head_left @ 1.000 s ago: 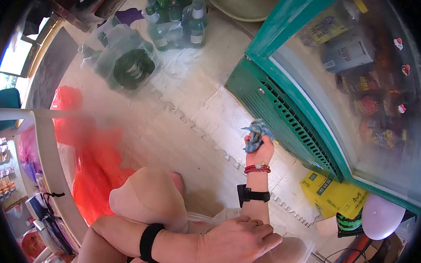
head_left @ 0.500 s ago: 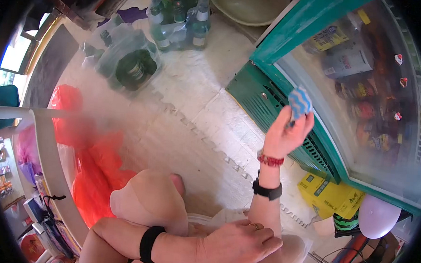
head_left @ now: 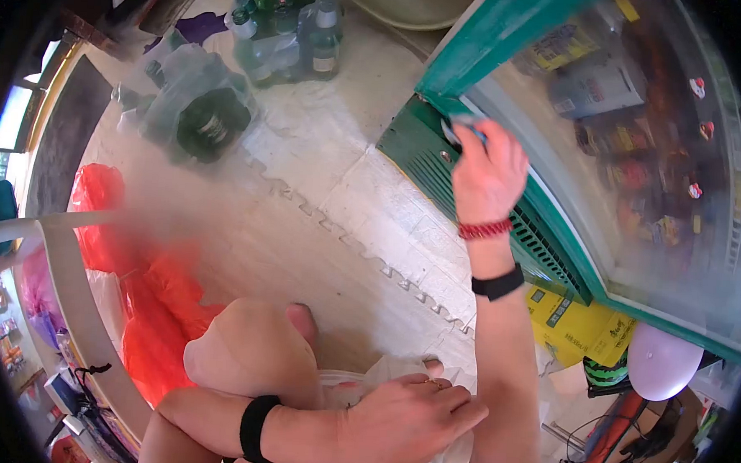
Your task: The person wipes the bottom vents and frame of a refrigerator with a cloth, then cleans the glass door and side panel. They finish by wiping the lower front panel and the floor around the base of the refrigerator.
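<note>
The green-framed cabinet [head_left: 503,50] stands ahead of you and to your right; its vented panel [head_left: 406,131] slants below the glass, long edge running from far left to near right; your right hand [head_left: 466,134] reaches out over that panel's far end, thumb and fingers bent in around a cloth, though the exact pinch is hidden; your left hand [head_left: 406,428] lies low across your lap, beside the right forearm and well apart from the panel, fingers loosely curled, palm out of sight; the blue cloth [head_left: 467,120] peeks out just beyond the right fingertips, close by the frame's lower edge; its long axis, and whether it touches the surface, you cannot tell; a round metal lock [head_left: 446,157] sits just nearer than it.
</note>
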Tool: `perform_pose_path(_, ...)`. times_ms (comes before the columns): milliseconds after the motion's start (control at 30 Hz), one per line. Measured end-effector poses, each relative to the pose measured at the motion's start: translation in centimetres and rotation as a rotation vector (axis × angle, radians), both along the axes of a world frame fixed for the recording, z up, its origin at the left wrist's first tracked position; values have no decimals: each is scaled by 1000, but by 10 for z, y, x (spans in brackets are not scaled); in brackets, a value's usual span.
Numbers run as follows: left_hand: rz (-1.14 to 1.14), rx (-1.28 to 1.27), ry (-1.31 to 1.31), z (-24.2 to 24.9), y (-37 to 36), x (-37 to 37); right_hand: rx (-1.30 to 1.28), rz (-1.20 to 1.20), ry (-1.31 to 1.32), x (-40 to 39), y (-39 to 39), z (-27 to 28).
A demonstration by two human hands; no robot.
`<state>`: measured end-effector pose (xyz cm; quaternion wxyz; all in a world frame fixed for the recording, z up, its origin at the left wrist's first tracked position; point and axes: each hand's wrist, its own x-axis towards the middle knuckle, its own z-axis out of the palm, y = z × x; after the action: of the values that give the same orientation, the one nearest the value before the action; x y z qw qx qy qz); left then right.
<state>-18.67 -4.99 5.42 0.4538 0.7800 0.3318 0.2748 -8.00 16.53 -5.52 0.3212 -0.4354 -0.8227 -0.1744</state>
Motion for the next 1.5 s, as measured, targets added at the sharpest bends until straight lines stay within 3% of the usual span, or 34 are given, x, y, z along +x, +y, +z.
perform_pose_path(67,-42,5,95,3,3,-3,15,-104,68,27,-16,-9)
perform_pose_path(167,12,-17,-31,-3,0,0,-116,-313,253,43,-44,-24)
perform_pose_path(233,21,-3,-35,-8,-2,7,-138,-178,260,17,-51,-17)
perform_pose_path(300,27,18,-31,-9,-1,11,-198,-8,141,-9,-41,-4)
perform_pose_path(367,-24,-13,20,-7,-1,12,-23,-16,-46,-14,-13,-1)
perform_pose_path(467,-18,5,-4,-4,1,9,15,-12,-260,-1,2,16)
perform_pose_path(633,57,15,-21,-2,3,9,-14,24,-348,39,-14,12)
perform_pose_path(700,65,3,-38,-2,2,10,-252,33,-79,45,-23,17)
perform_pose_path(900,37,29,-53,-5,5,14,-330,-1,92,8,-16,29)
perform_pose_path(967,35,16,-44,-5,6,14,-600,-67,707,-13,-17,30)
perform_pose_path(1000,34,15,-45,-6,6,15,-768,-37,884,-12,-14,14)
perform_pose_path(1033,18,-5,-27,-9,5,16,-767,-39,883,-9,-16,5)
perform_pose_path(1167,-8,-6,21,-11,11,12,-562,-90,718,-20,-24,16)
perform_pose_path(1233,26,-15,20,-8,12,9,-118,-94,362,0,-9,19)
perform_pose_path(1300,48,-16,2,-7,13,11,-40,-153,328,5,-3,21)
perform_pose_path(1367,24,-46,-10,-7,13,12,85,-186,64,5,-4,16)
perform_pose_path(1500,-41,-91,-27,-8,15,11,143,-321,205,-6,1,1)
